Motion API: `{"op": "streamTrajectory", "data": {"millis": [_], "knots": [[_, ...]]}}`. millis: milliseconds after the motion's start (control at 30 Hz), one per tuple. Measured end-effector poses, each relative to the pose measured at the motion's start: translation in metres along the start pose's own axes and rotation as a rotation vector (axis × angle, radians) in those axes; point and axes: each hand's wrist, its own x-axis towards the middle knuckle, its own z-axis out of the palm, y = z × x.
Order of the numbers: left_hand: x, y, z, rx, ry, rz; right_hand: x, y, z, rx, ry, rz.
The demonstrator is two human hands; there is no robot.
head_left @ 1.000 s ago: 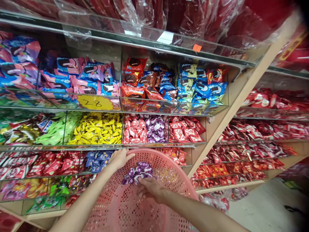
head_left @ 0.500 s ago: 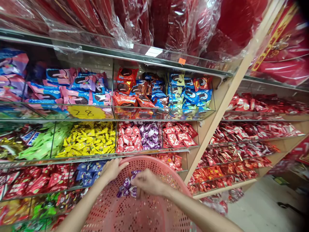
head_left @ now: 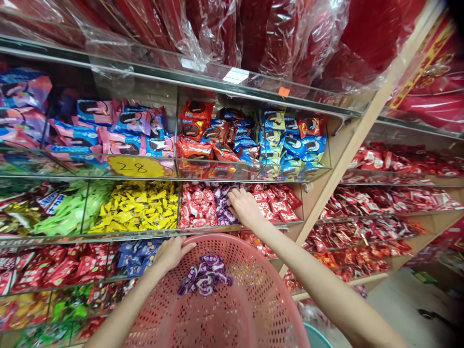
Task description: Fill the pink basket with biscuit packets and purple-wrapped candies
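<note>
A pink perforated plastic basket [head_left: 253,256] is tilted toward me below the shelves. My left hand [head_left: 173,252] is closed on its far left rim, thumb over the inner side. Several purple-wrapped candies [head_left: 208,275] lie in a small heap inside the basket. Up on the shelf, my right hand [head_left: 244,205] is in the compartment of purple-wrapped candies, its bent fingers closed over some of them. Its fingertips are partly hidden among the wrappers. Red-and-white wrapped candies [head_left: 197,208] fill the compartment to the left, and red packets [head_left: 277,200] lie to the right.
Clear shelf fronts and dividers edge the compartments. Yellow packets [head_left: 137,208] and green packets [head_left: 68,208] lie farther left. Cookie packs [head_left: 195,130] sit one shelf up, near a yellow "28" tag [head_left: 136,166]. A wooden upright [head_left: 337,159] stands right; a teal rim [head_left: 317,336] shows below.
My right hand has moved from inside the basket up to the purple candies on the shelf. The heap in the basket is now uncovered. My left hand keeps its hold on the rim.
</note>
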Motion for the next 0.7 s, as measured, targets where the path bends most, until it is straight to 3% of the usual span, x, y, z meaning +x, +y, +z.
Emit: {"op": "streamTrajectory", "data": {"millis": [200,433,500,567,700], "knots": [[0.0,-0.002,0.001,-0.028,0.014,0.009,0.004,0.004,0.0,0.035,0.021,-0.025],[-0.001,-0.001,0.002,-0.029,0.025,0.013,-0.01,0.024,-0.008,0.396,0.09,-0.135],[-0.001,-0.001,0.001,-0.022,0.026,0.015,-0.022,0.02,-0.01,0.608,0.136,-0.095],[-0.001,-0.001,0.001,-0.02,0.022,0.021,-0.036,0.009,-0.01,0.939,0.158,0.049],[-0.001,-0.001,0.001,-0.009,0.016,0.026,-0.062,-0.024,-0.003,1.851,-0.019,0.473]]}}
